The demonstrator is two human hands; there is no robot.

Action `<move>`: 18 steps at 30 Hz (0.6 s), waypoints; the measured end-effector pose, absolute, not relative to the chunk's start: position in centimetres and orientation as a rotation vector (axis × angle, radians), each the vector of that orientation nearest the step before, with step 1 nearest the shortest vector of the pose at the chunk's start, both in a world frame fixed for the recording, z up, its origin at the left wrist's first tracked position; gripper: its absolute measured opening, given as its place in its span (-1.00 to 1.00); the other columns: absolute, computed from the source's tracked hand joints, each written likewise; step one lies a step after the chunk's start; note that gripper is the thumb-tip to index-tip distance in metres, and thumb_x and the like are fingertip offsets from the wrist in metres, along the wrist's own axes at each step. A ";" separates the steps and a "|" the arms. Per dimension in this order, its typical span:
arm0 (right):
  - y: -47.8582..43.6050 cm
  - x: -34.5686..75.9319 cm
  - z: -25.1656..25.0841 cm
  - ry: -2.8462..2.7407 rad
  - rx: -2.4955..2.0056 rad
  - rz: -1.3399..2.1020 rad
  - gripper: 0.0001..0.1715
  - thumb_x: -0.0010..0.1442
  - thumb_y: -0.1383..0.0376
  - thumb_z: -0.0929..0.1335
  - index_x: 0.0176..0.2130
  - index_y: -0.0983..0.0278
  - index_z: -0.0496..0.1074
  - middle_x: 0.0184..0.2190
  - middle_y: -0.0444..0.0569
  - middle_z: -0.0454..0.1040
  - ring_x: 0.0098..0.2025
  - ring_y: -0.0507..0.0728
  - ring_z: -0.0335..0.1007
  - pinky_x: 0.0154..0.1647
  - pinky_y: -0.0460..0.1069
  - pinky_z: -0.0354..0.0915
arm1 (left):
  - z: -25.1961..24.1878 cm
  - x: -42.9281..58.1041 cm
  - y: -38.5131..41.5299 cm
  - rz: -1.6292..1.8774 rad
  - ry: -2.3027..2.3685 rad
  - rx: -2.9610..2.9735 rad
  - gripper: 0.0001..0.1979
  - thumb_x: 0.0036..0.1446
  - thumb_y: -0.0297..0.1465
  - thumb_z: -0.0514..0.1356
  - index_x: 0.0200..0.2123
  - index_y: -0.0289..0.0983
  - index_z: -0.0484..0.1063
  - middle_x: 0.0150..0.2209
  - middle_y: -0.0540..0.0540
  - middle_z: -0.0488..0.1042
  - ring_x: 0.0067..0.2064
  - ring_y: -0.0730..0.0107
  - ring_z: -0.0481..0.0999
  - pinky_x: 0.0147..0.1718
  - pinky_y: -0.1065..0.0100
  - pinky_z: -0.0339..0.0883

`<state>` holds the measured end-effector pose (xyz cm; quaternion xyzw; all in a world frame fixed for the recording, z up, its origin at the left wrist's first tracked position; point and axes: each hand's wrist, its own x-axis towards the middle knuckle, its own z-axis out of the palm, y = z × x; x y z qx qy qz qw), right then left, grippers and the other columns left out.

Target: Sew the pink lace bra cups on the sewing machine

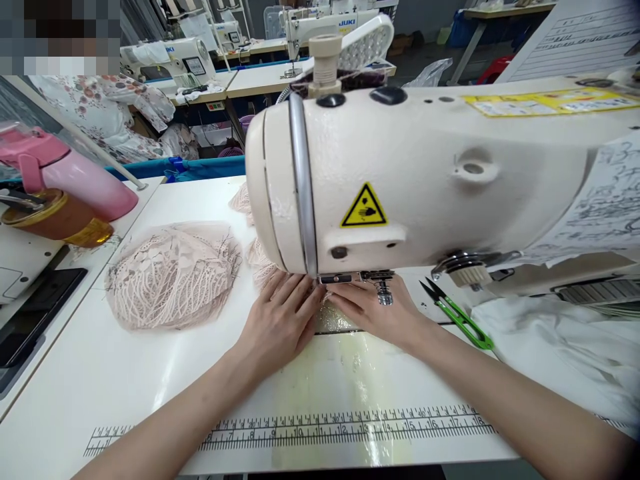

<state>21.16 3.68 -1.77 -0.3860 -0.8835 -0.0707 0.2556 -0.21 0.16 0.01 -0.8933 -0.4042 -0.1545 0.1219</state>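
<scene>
My left hand (pixel 280 317) lies palm down beneath the head of the sewing machine (pixel 425 167), its fingers stretched forward and slightly apart. Pale pink lace (pixel 260 263) shows just beyond those fingertips. From the other side my right hand (pixel 373 307) reaches in, fingers pressed together and pointing at the left fingertips. Something small and pale shows where the fingertips meet; the hands and the machine head hide most of it. Left of my left hand rests a rounded pile of pale pink lace pieces (pixel 173 277) with dark thread ends.
Green thread snips (pixel 463 317) and white cloth (pixel 565 353) lie to the right. A phone (pixel 37 313), an amber cup (pixel 57 217) and a pink bottle (pixel 80 173) are at left. A printed ruler (pixel 345 430) runs along the front edge. Another person (pixel 110 120) sits beyond.
</scene>
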 end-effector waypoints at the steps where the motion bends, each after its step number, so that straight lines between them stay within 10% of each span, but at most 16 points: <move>1: 3.5 21.2 -1.6 -2.377 -1.028 -0.179 -0.77 0.30 0.19 0.27 -0.11 0.08 0.49 -0.21 -0.15 0.59 -0.30 0.10 0.48 -0.44 -0.01 0.17 | 0.0 -0.2 0.1 -0.477 -1.134 -2.608 -0.66 0.26 -0.41 0.09 0.08 -0.31 0.38 0.06 -0.18 0.49 0.10 0.09 0.45 0.15 -0.02 0.23; 18: 2.0 20.7 -1.2 -2.421 -0.965 -0.155 -0.72 0.35 0.16 0.23 -0.12 0.12 0.49 -0.02 -0.24 0.52 -0.23 0.02 0.46 -0.29 0.05 0.05 | 0.2 -0.7 0.3 -0.520 -1.115 -2.629 -0.71 0.26 -0.46 0.06 0.00 -0.35 0.43 0.05 -0.21 0.50 0.02 0.17 0.54 0.14 0.03 0.29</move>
